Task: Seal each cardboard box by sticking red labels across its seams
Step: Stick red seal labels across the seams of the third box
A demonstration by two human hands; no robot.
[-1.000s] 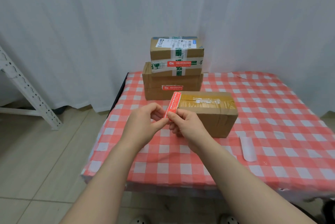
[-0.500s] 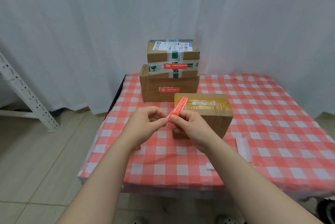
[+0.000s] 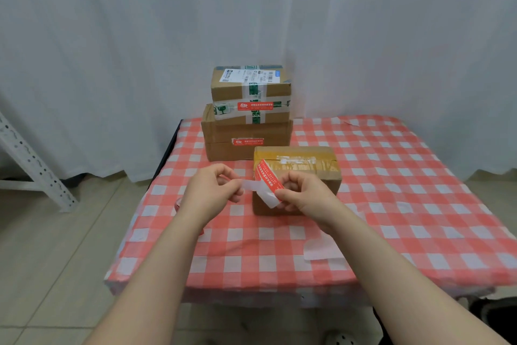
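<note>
A taped cardboard box (image 3: pixel 313 168) lies on the checked tablecloth in front of me. My right hand (image 3: pixel 303 193) pinches a red label (image 3: pixel 268 178) at its lower end, just before the box's near left corner. My left hand (image 3: pixel 212 191) pinches the white backing strip (image 3: pixel 253 184), which is partly peeled away from the label. Behind stand two stacked boxes: the lower box (image 3: pixel 246 139) and the upper box (image 3: pixel 250 93), each with a red label on its front.
The table (image 3: pixel 419 205) carries a red-and-white checked cloth. A used white backing paper (image 3: pixel 321 249) lies by my right forearm, and something red (image 3: pixel 178 203) shows behind my left wrist. White curtains hang behind; a metal rack leg (image 3: pixel 30 165) stands on the floor at left.
The white backing has come apart from the red label: my left hand has pulled it leftward while my right hand keeps the label, which has tipped toward the box.
</note>
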